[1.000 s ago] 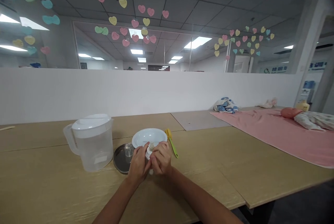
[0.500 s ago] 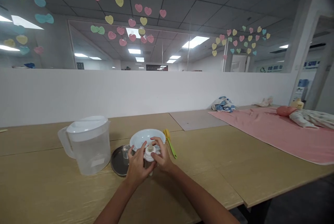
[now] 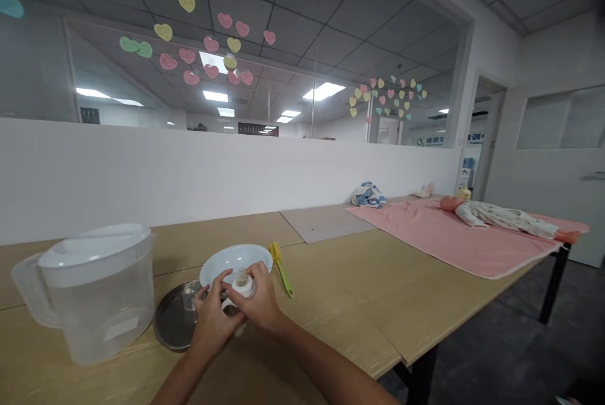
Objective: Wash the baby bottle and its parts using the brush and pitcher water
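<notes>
Your left hand (image 3: 212, 318) and right hand (image 3: 259, 299) grip a baby bottle (image 3: 242, 286), fingers gathered about its white collar, teat (image 3: 242, 276) upward, above the bench (image 3: 331, 291), near a white bowl (image 3: 220, 260). Holding both sides probably steadies it; a round metal tray (image 3: 171, 323) and yellow-green brush (image 3: 283, 274) lie within easy reach.

Can't see underside of white nipple cap (image 3: 243, 286), blocked by left hand (image 3: 213, 318) and right hand (image 3: 258, 298). Lose near rim of bowl (image 3: 222, 259) there too. Can't read heart notes (image 3: 225, 20), too small. Lose counter (image 3: 331, 304) past left edge.
</notes>
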Demonstrator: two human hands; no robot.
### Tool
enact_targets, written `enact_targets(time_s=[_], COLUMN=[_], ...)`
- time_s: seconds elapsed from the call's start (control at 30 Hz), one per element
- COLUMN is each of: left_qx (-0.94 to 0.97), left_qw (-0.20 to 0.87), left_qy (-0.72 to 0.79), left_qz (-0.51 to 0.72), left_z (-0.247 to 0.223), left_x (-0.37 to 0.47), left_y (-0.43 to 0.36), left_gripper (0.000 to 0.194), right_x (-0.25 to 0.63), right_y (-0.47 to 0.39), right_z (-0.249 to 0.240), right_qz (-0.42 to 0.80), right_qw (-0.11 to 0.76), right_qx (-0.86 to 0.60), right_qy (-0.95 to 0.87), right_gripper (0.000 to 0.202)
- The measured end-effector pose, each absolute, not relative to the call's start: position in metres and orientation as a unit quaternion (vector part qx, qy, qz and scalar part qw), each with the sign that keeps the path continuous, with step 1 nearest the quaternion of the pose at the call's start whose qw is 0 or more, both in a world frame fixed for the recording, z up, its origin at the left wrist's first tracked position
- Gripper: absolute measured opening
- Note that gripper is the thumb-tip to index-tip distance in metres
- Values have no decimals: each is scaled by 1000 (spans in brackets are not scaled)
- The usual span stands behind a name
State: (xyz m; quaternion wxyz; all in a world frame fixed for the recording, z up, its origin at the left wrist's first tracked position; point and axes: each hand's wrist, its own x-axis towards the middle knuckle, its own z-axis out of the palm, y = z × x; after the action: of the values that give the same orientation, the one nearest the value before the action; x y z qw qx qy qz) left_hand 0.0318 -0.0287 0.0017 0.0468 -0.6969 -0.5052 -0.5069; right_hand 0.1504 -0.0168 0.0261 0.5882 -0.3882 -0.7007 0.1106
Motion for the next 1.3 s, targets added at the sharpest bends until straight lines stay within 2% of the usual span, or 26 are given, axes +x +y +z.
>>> enact_targets(time_s=[0.1,0.2,0.43,0.63,0.8,0.97,1.03,1.13,1.2,1.3], left_qx=[-675,-675,-686,-712,-719,-800,-785,-651,-609,-614], left_qw=[-19,-34,-17,35,31,94,113,142,136,124], left_qy=[-528,-520,-518,-500,-503,-418,-426,-574,-677,-697], left_qz=[-515,-522,-511,-492,-478,-419,-435,-476,-390,-349], left_z=[3,1,0,4,9,22,24,21,16,9], left_x=[35,36,34,37,36,14,1,-17,-26,-32], left_y=[-29,-29,-33,-37,-41,-49,-48,-39,-31,-22], left_gripper=[58,54,54,54,61,69,63,41,34,27], right_x=[147,147,155,152,150,150,151,153,153,153], right_y=[-19,-21,-19,-12,-8,-6,-5,-6,-7,-9], right_z=[26,21,11,12,9,10,11,11,10,10], right_qz=[136,151,126,161,161,149,128,97,89,78], right_qw=[602,605,599,620,624,610,605,600,599,594], right_qx=[-400,-391,-287,-318,-332,-328,-327,-335,-342,-355], right_qy=[-677,-677,-736,-699,-689,-706,-715,-720,-718,-718], right_gripper=[29,28,21,24,27,30,31,33,34,36])
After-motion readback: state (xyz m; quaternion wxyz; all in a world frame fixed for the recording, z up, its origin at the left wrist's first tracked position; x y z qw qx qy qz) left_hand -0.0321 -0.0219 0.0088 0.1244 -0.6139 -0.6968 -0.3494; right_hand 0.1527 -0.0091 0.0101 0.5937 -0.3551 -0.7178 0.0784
